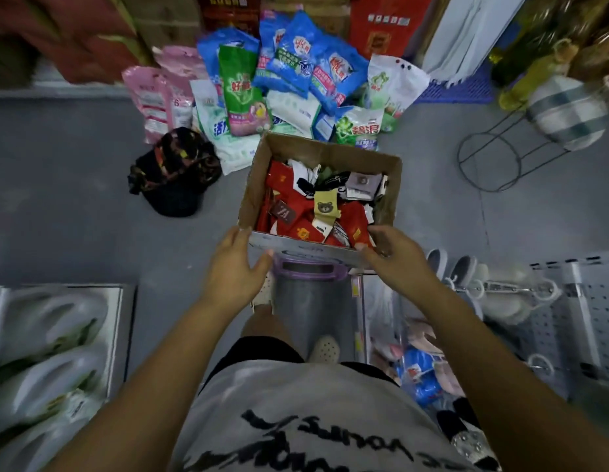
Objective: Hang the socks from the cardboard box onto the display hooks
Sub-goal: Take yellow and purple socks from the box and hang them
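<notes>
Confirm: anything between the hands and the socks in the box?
Nothing visible. The cardboard box is open-topped, with no flap or lid over the socks. Both hands hold its near rim: the left hand at the left corner, the right hand curled over the edge right beside them.

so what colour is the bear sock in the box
Bear sock: pale yellow, brown bear face; head view.

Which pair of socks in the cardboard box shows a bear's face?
The pale yellow pair lying midway in the cardboard box; the rest are red, black or white, with no bear.
</notes>
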